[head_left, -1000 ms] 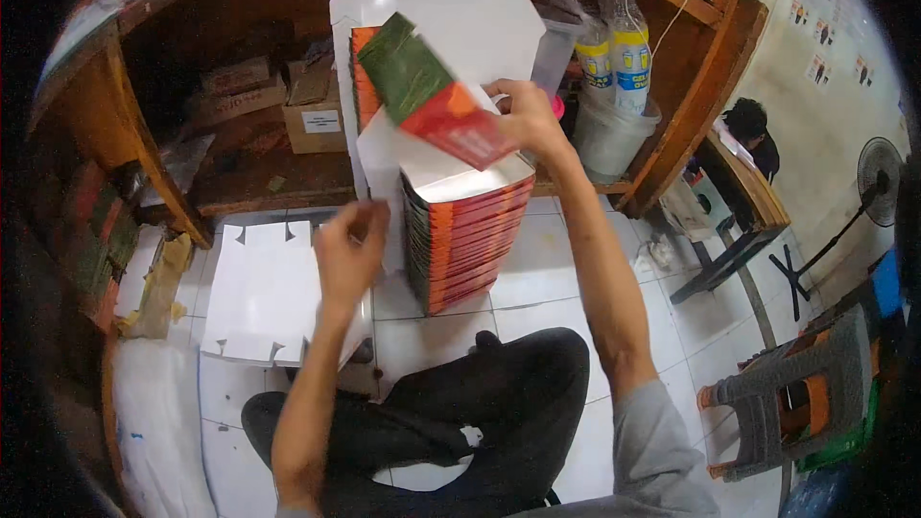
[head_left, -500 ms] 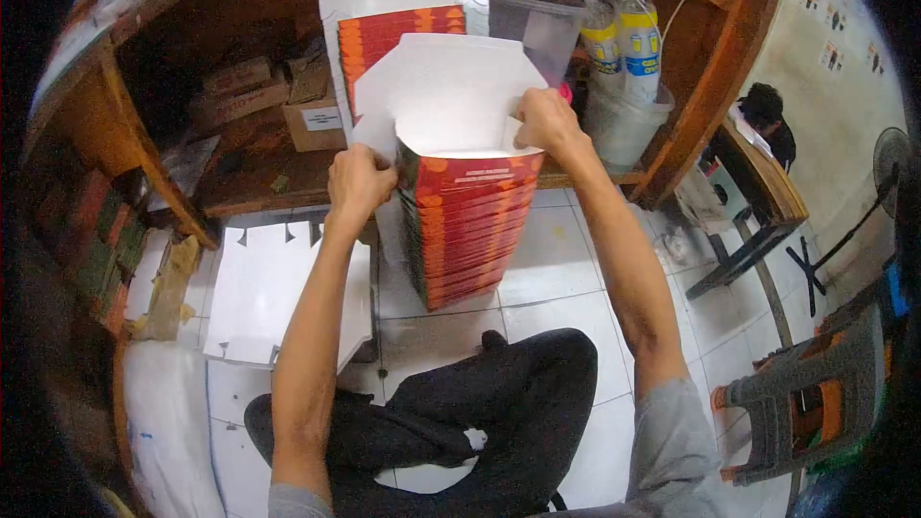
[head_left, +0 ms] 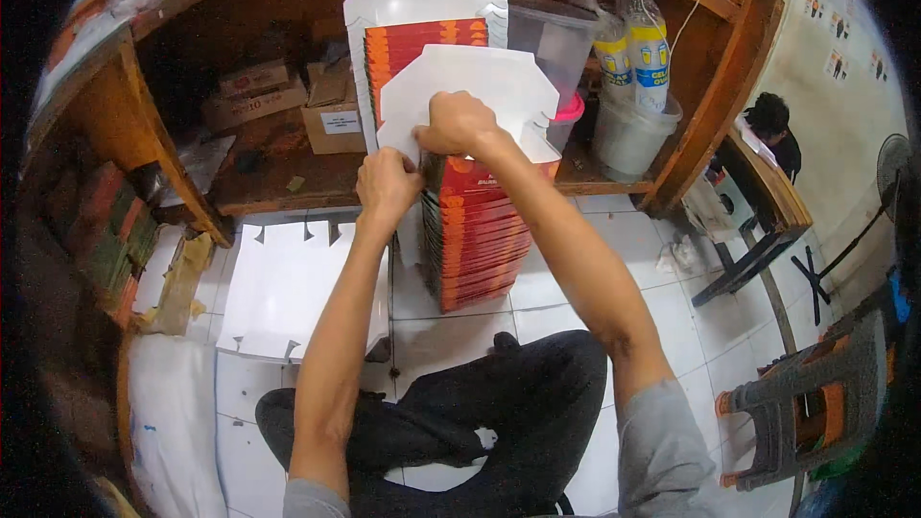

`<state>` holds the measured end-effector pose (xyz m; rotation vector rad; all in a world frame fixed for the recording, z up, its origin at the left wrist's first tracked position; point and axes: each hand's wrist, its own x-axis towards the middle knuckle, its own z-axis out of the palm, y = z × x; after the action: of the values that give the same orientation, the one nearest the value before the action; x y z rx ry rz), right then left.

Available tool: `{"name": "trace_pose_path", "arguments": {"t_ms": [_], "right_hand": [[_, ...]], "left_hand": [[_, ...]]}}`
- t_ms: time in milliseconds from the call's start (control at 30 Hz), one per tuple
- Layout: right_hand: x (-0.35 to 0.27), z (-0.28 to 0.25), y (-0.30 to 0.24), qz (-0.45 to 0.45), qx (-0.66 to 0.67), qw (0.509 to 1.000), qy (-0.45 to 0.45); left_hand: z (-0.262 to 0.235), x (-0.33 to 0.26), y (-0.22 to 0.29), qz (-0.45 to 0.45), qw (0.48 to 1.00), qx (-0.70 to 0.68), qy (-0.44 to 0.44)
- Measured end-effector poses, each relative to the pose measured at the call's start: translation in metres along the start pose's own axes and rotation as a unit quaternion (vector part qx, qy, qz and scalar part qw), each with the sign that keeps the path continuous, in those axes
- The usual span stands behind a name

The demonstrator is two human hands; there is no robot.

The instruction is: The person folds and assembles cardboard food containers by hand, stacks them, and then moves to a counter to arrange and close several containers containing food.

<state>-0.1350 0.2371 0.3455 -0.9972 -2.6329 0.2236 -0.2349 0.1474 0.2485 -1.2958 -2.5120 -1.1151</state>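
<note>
A tall stack of nested red cardboard boxes stands on the floor before me. The top box's white lid stands up at the back. At that box's left front corner my left hand is closed, thumb and fingers pinching its edge. My right hand reaches across the opening and is closed at the left side flap, just above the left hand. The right hand and forearm hide most of the box's inside. Behind stands a second stack of red boxes with a raised white lid. Flat white cardboard blanks lie left of my left forearm.
A wooden shelf holds small brown cartons, a clear plastic bin and a bucket with wrapped cups. Plastic stools and a fan stand at right. Another person sits at a desk.
My right hand has moved left, from the top box's right side across to its left flap. My left hand stays at the left corner. The view has shifted slightly.
</note>
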Motion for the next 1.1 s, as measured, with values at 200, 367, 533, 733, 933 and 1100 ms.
{"name": "trace_pose_path", "arguments": {"t_ms": [200, 367, 533, 733, 933, 1100], "right_hand": [[0.012, 0.008, -0.002, -0.041, -0.062, 0.996, -0.043], [0.015, 0.017, -0.002, -0.027, -0.067, 0.996, -0.054], [0.033, 0.026, 0.031, -0.127, 0.008, 0.989, -0.081], [-0.028, -0.007, 0.048, -0.205, 0.141, 0.948, -0.2], [-0.039, 0.003, 0.046, -0.179, 0.157, 0.958, -0.159], [-0.04, 0.005, 0.042, -0.167, 0.125, 0.969, -0.13]], "left_hand": [[0.007, 0.008, -0.016, 0.033, 0.998, -0.041, 0.037], [0.006, -0.002, -0.005, 0.022, 0.998, -0.03, 0.042], [0.009, -0.01, -0.004, 0.02, 0.992, -0.111, 0.063], [-0.011, -0.046, -0.032, 0.219, 0.935, -0.28, -0.017], [-0.015, -0.043, -0.034, 0.255, 0.934, -0.236, -0.083], [-0.009, -0.039, -0.036, 0.31, 0.916, -0.253, -0.045]]}}
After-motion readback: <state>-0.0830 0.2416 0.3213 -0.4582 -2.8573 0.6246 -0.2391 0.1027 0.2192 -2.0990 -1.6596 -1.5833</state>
